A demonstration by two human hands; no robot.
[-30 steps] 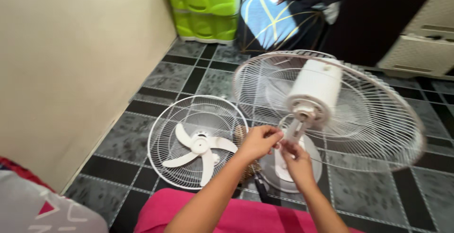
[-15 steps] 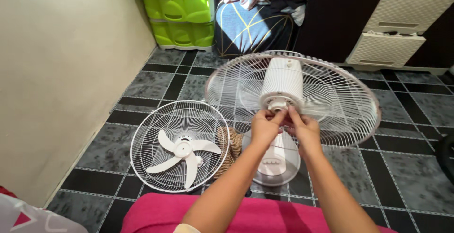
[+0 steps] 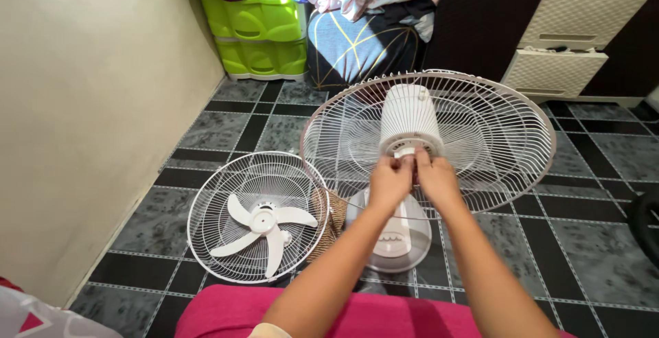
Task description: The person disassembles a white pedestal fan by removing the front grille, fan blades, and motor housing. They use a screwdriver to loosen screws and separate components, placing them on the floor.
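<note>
Dark tiled floor (image 3: 583, 255) carries a white fan (image 3: 410, 122); its shaft tip is hidden behind fingers. Left hand (image 3: 388, 183) and right hand (image 3: 436, 179), pressed together, pinch at the motor hub, beside a detached grille (image 3: 257, 216).

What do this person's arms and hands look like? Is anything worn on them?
Both forearms are bare, with no sleeves in view. The left hand and the right hand wear no gloves; no ring, watch or bracelet shows. Bright pink cloth covers the lap below.
</note>
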